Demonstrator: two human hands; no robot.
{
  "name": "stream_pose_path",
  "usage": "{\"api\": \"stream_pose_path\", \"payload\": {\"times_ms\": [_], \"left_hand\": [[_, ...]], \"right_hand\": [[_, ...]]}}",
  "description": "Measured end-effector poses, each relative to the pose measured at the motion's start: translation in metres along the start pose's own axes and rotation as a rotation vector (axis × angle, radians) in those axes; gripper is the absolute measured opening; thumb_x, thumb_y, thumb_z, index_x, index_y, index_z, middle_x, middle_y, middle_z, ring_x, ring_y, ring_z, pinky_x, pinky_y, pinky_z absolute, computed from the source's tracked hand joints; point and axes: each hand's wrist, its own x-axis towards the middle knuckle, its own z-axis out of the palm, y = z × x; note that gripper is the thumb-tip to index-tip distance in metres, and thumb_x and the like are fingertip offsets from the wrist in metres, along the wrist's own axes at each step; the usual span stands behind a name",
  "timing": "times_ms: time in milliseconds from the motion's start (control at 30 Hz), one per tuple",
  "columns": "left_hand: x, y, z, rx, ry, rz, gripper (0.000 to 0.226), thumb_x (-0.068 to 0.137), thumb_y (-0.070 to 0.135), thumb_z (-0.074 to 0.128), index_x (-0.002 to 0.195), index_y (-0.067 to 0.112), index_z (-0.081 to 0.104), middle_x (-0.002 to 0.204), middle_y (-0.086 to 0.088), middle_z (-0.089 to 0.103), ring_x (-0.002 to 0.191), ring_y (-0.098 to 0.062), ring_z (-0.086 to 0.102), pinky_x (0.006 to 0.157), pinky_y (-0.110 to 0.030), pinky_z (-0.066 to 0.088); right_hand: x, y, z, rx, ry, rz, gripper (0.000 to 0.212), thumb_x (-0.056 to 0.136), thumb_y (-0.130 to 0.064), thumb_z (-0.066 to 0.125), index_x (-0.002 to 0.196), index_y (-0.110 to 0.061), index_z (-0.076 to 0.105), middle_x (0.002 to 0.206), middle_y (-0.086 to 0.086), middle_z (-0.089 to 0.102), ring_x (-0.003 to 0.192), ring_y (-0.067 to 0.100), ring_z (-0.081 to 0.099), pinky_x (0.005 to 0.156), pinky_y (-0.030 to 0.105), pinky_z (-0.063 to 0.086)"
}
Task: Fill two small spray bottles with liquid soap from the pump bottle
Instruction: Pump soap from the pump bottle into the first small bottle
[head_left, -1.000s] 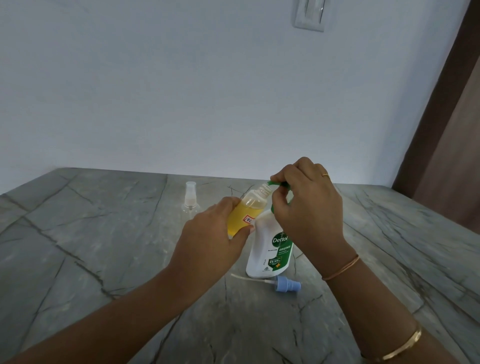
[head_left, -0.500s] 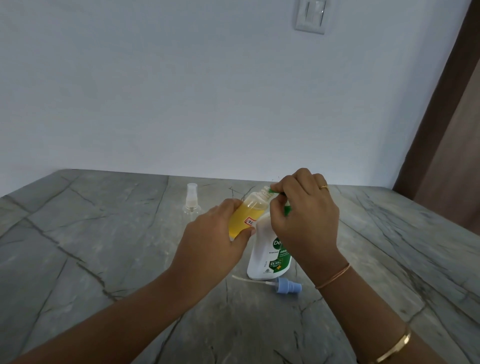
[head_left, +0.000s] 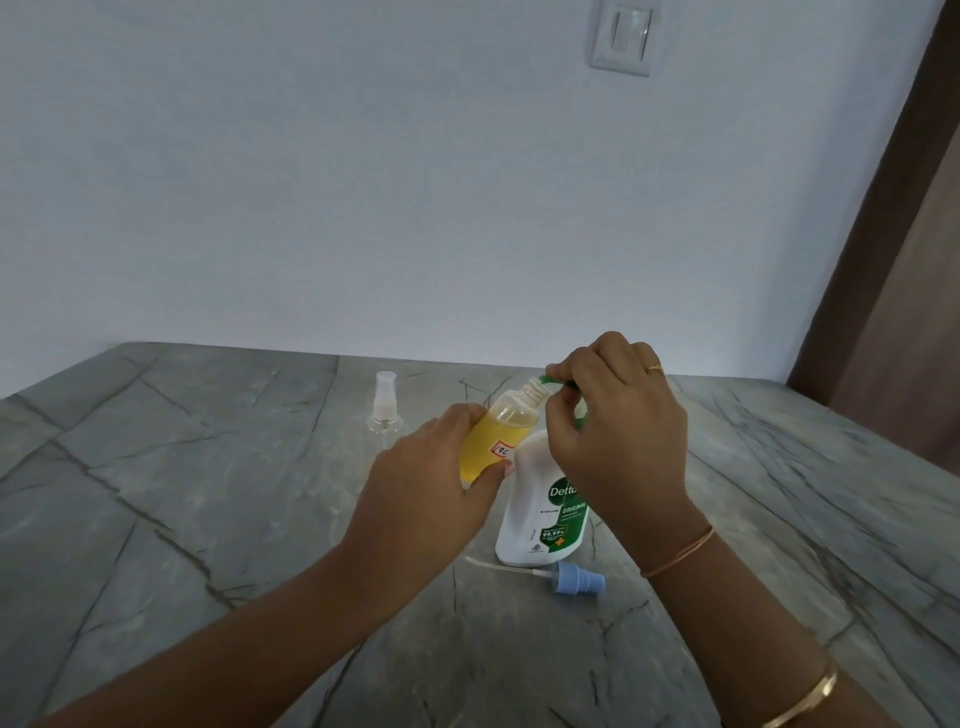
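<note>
Head view: spray bottle (head_left: 498, 431), tilted above table (head_left: 208, 519) and mostly full, gripped by curled fingers of left hand (head_left: 431, 488), mouth just at nozzle (head_left: 550, 379) pinched by right hand (head_left: 618, 431); a press risks missing the narrow neck or overflowing, soap running down.

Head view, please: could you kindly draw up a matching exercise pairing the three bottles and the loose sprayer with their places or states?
Things:
1. yellow bottle
2. pump bottle
3. blue sprayer
4. clear bottle

Places or states:
A. lying on the table, nearest the camera
B. standing at the back, sprayer on, untouched
C. tilted, open-necked, held in the left hand
D. upright, its green nozzle pinched by the right hand

Pairs: 1-C, 2-D, 3-A, 4-B
</note>
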Motion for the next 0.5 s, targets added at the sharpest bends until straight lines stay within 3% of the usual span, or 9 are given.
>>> {"api": "stream_pose_path", "payload": {"times_ms": [300,500], "left_hand": [[-0.0002,-0.0003,0.0011,0.023,-0.002,0.006,0.049,0.082,0.049,0.055,0.124,0.027,0.046,0.118,0.007,0.06,0.101,-0.011,0.058,0.078,-0.015,0.034],[-0.0001,-0.0003,0.0014,0.022,0.001,0.004,0.049,0.082,0.05,0.054,0.125,0.027,0.045,0.119,0.008,0.06,0.101,-0.011,0.058,0.077,-0.015,0.033]], "right_hand": [[-0.0089,-0.0023,0.0053,0.018,0.043,0.007,0.018,0.076,-0.011,0.046,0.073,-0.007,0.064,0.072,0.007,0.057,0.066,0.024,0.051,0.046,0.029,0.039],[0.0001,-0.0018,-0.0007,0.02,-0.028,0.015,0.023,0.075,-0.015,0.042,0.074,-0.009,0.064,0.074,0.005,0.057,0.068,0.023,0.053,0.048,0.025,0.038]]}}
